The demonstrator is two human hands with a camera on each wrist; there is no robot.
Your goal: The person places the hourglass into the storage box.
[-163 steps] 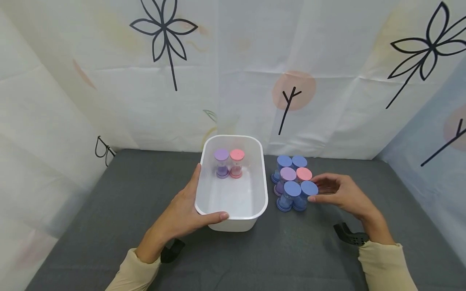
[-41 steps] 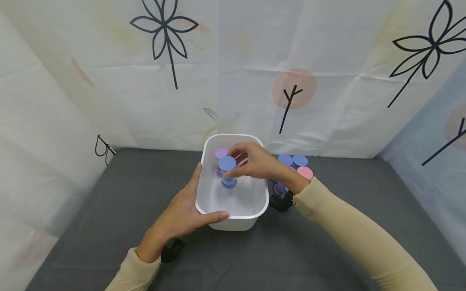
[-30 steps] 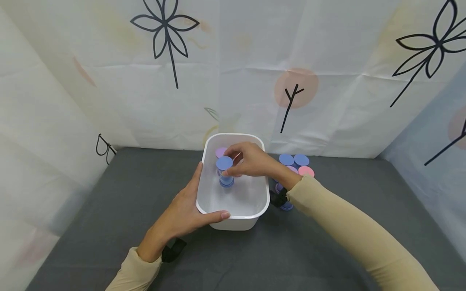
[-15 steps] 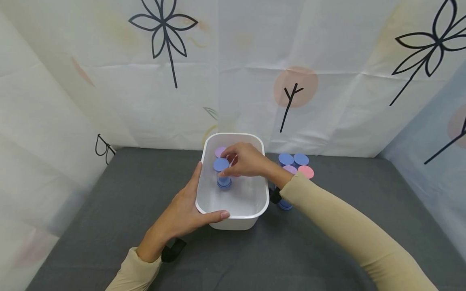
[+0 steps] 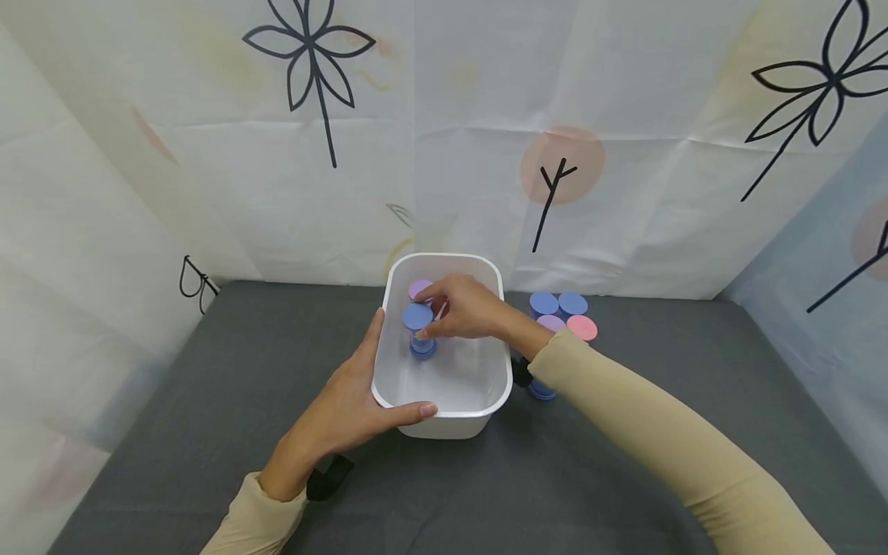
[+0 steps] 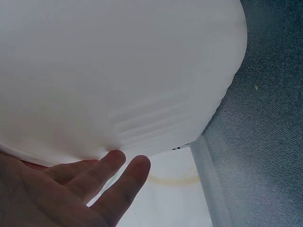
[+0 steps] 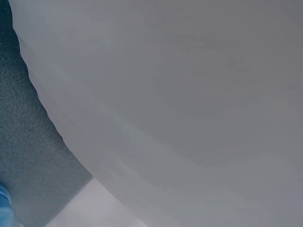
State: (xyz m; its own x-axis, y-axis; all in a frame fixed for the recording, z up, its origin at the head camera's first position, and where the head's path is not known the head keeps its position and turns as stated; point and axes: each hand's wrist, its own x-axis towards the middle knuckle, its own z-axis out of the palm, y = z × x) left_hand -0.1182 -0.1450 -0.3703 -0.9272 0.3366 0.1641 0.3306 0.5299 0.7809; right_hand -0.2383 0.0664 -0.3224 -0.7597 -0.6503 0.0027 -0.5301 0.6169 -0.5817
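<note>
A white plastic bin (image 5: 479,378) stands in the middle of the table in the head view. My right hand (image 5: 468,304) reaches into it and pinches a blue sand timer (image 5: 418,316), upright near the left wall. Behind it a purple sand timer (image 5: 419,288) shows its cap. A pink sand timer is mostly hidden by the right hand. My left hand (image 5: 350,401) rests on the bin's near left corner, thumb along the front rim. In the left wrist view its straight fingers (image 6: 120,189) lie against the outer wall. The bin's wall fills most of the right wrist view.
Right of the bin stand more sand timers: blue ones (image 5: 572,304), a purple one (image 5: 551,322) and a pink one (image 5: 582,327), partly hidden by the right forearm. A dark grey cloth (image 5: 277,339) covers the table. Printed fabric (image 5: 458,177) hangs behind.
The right hand took a blue timer from the group on the right and carried it into the bin. Lately it has slid slightly left. The left hand stays at the bin.
</note>
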